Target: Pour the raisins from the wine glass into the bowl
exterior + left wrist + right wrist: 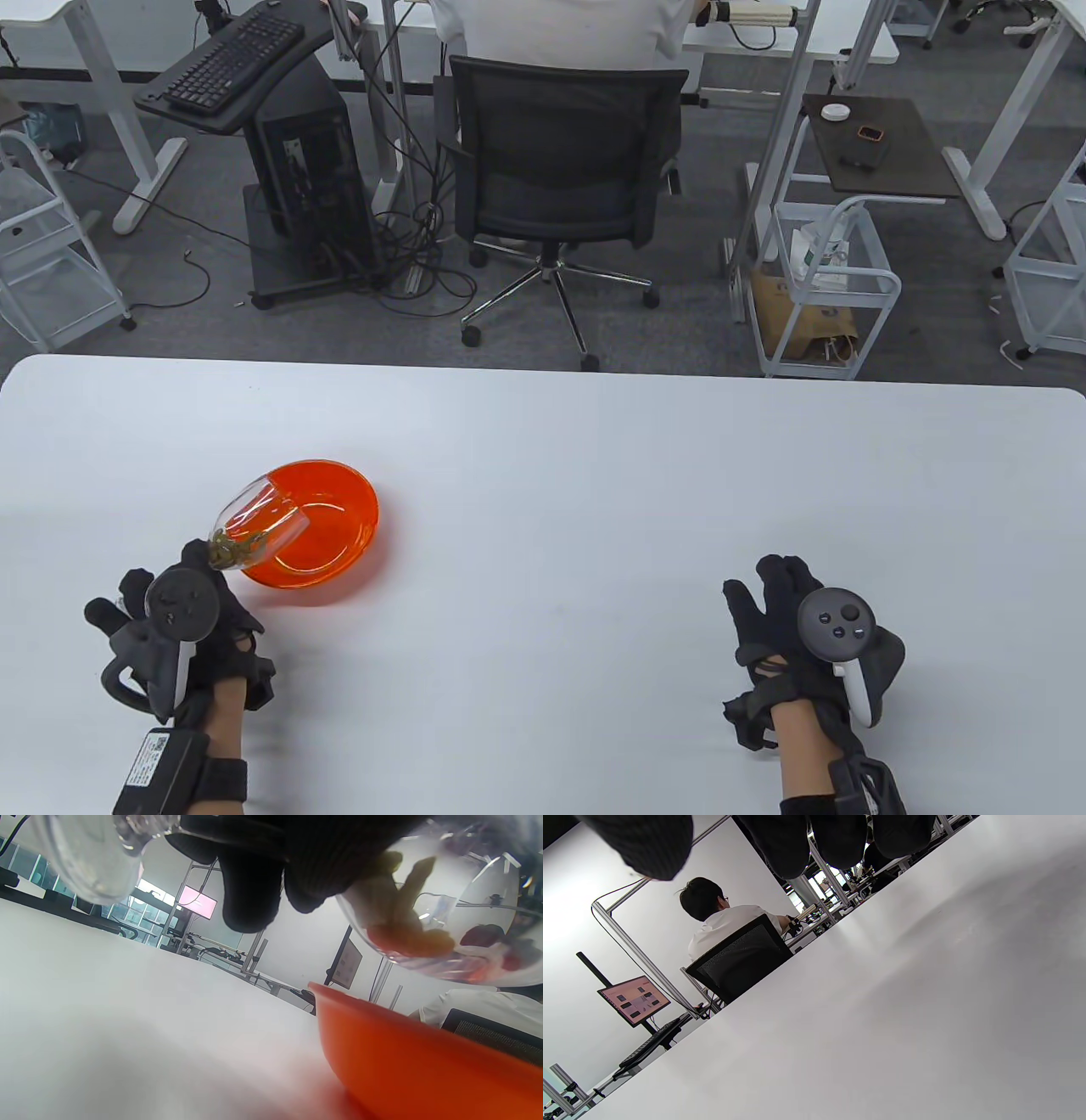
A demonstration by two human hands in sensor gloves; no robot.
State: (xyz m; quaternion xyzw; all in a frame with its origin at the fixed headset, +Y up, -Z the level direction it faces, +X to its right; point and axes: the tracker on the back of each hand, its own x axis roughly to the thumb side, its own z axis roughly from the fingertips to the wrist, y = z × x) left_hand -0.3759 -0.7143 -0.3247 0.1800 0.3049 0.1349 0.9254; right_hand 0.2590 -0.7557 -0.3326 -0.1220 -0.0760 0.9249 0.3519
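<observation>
My left hand grips a clear wine glass and holds it tilted, mouth toward the upper right over the near-left rim of the orange bowl. Raisins lie in the glass's lower part near my fingers. In the left wrist view the glass with raisins hangs just above the bowl's rim, and my fingers wrap it. My right hand rests on the table at the right with fingers spread, holding nothing. In the right wrist view its fingertips hang above bare table.
The white table stretches wide between and beyond the hands. Its far edge runs across the middle of the table view. Behind it a person sits in a black office chair.
</observation>
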